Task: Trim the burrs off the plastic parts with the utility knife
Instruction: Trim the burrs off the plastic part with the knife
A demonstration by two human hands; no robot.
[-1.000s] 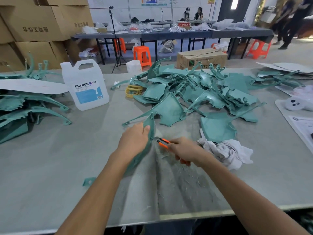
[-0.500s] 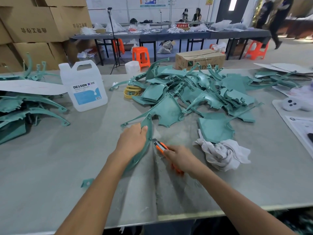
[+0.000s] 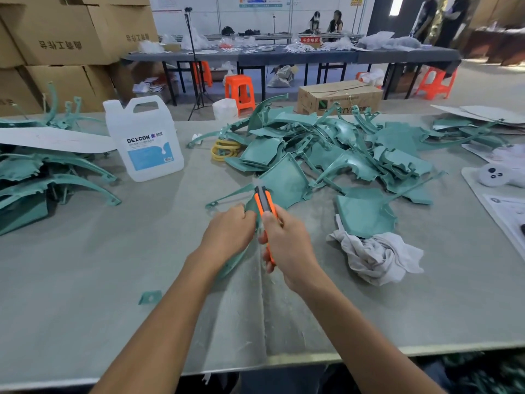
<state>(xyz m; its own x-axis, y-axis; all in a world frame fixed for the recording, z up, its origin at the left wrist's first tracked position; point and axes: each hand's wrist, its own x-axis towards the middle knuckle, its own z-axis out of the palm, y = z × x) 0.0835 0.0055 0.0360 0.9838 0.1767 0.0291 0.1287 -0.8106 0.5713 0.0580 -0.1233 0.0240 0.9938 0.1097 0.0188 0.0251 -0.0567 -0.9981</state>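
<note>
Head view: trimming under way, one part in hand at centre of table (image 3: 85, 280).
L hand (image 3: 227, 231) grips the part (image 3: 251, 203); R hand (image 3: 287, 245) wraps the knife (image 3: 265, 201), tip to 12 o'clock beside the part's edge, blade not discernible. Pile (image 3: 341, 155) at 1 o'clock prob. untrimmed; stack (image 3: 42, 177) at 9 o'clock poss. done. Much left.

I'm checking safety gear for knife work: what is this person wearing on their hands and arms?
No protective gear shows. The left hand and right hand are bare: no gloves, and no rings, watch or bands visible. The left forearm and right forearm are bare too, down to the frame's edge; no sleeve shows.
</note>
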